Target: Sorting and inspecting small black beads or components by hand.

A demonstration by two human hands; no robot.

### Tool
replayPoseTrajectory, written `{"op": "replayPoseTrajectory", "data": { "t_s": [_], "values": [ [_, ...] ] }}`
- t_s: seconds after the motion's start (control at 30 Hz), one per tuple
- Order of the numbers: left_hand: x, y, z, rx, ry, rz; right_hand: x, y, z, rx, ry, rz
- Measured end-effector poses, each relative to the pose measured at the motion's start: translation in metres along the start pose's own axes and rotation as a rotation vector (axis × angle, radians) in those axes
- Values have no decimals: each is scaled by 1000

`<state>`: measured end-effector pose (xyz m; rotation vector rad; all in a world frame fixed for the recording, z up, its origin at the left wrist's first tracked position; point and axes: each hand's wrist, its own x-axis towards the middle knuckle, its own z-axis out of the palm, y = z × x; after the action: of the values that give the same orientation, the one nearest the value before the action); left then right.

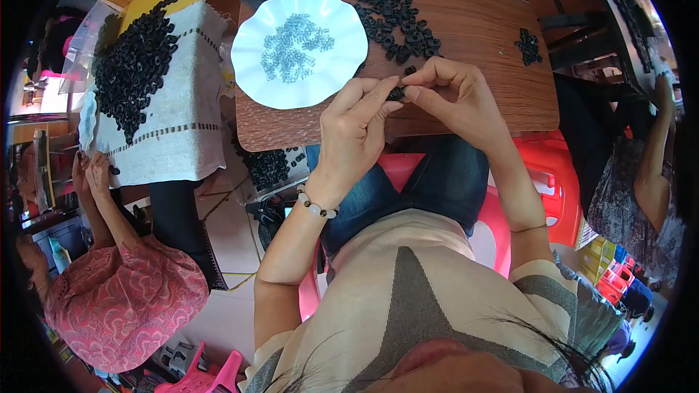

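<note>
Above the near edge of the brown wooden table [480, 36], both my hands meet around a small black plastic part [396, 93]. My left hand [355, 124], with a beaded bracelet on its wrist, pinches the part between thumb and fingers. From the other side, the thumb and forefinger of my right hand [459, 102] press on the same part. A white plate with a wavy rim [251, 80] stands to the left of my hands, holding a heap of tiny clear pieces [295, 47]. Beyond my hands lies a loose pile of black parts [399, 25].
A small cluster of black parts [528, 46] lies at the table's right. On the left, a cloth-covered table [196, 102] bears a large black heap [135, 65], where a co-worker in a pink patterned top [127, 298] works. Another person [630, 189] is at the right, near a red plastic chair [557, 189].
</note>
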<state>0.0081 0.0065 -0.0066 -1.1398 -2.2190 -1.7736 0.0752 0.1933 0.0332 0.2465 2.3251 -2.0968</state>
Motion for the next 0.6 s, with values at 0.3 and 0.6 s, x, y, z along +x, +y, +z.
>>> {"op": "replayPoseTrajectory", "data": {
  "t_s": [0.3, 0.6],
  "values": [
    [-1, -2, 1, 22, -10, -15, -6, -5, 6, -131, 51, 39],
    [-3, -4, 0, 11, -55, -4, -8, -10, 9, -274, 71, -23]
  ]
}}
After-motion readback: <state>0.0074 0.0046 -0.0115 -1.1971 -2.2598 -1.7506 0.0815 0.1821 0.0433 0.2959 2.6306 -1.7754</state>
